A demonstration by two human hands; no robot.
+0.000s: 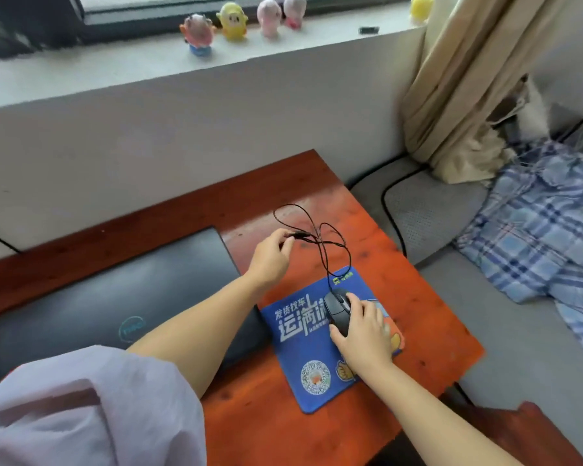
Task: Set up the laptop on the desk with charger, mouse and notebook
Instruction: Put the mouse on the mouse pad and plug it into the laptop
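A closed dark laptop (115,290) lies flat on the left of the red-brown desk (418,274). To its right sits a blue printed mouse pad (300,358). On the pad rests a black wired mouse (337,306), with my right hand (364,334) laid over its right side and gripping it. The thin black mouse cable (327,240) loops across the desk behind the pad. My left hand (271,255) pinches the plug end of that cable just past the laptop's right edge. No charger or notebook is in view.
A grey wall and window sill with several small toy figures (231,21) run behind the desk. Right of the desk lies a grey bed with a blue plaid cloth (539,223), a beige curtain (458,82) and a black cord (391,210).
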